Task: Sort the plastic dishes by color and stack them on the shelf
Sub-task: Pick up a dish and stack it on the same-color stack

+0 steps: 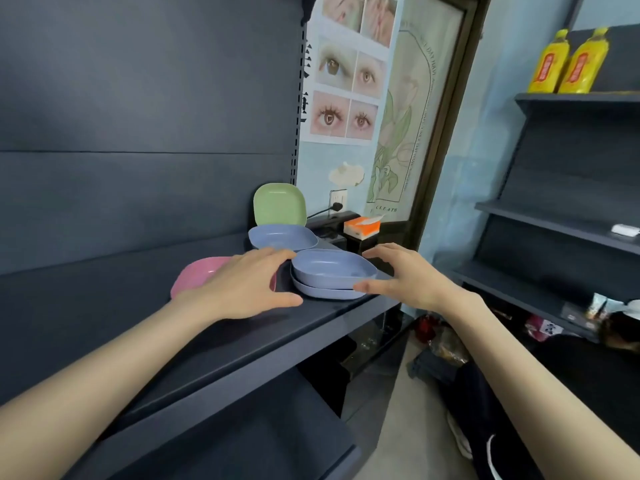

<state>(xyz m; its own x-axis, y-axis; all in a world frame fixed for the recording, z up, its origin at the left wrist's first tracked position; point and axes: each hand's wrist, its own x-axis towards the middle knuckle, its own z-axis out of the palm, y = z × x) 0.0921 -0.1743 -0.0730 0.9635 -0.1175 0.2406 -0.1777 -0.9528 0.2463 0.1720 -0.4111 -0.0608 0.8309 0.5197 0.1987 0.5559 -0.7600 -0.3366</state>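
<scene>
Neither hand is actually gripping anything, fingers are loose and spread on both. Left hand (242, 285) hovers palm-down just left of the blue stack (332, 271), fingertips right up by its rim, and it covers part of the pink dish (197, 275) lying underneath. Right hand (405, 275) sits on the stack's other side with the thumb at the lower dish's front edge, looks like it's touching but hard to say. So the two stacked blue dishes sit between the hands, near the front of the shelf (207, 341). Behind them lies a single blue dish (282, 237), and a green dish (280, 205) leans upright against the back panel. An orange tissue box (362, 226) sits further back.
</scene>
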